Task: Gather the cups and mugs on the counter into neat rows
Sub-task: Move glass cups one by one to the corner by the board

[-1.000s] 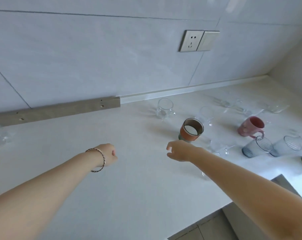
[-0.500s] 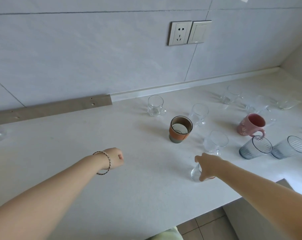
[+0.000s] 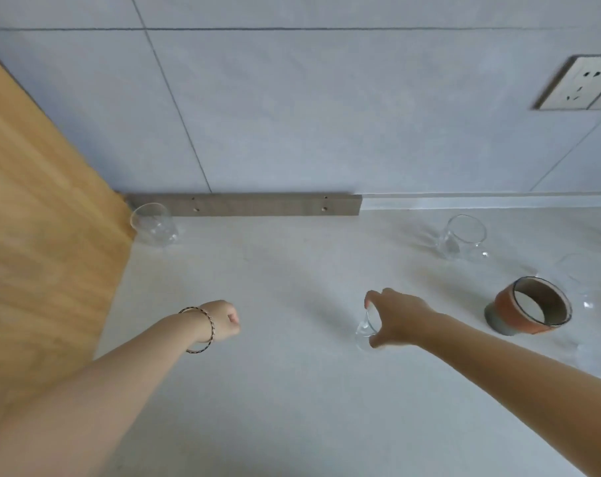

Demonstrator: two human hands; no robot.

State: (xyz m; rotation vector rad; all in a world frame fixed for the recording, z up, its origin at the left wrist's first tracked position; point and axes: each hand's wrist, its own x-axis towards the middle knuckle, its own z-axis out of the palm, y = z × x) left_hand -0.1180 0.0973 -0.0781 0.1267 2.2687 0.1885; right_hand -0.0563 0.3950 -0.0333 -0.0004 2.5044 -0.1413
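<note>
The grip of the right hand (image 3: 395, 318) pinches a small clear glass cup (image 3: 364, 331) by its rim, low at the middle of the pale surface (image 3: 292, 407), left of an orange-banded ceramic mug (image 3: 529, 306). The left hand (image 3: 223, 320) hangs curled, holding nothing. Such a rim pinch on smooth glass could slip, tipping or dropping the cup.

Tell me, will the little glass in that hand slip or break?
Probably slippery: the small clear glass looks smooth, and the right hand grips it with just its fingers. Likely breakable, since it looks thin and see-through. Seems light; one hand manages it.
</note>
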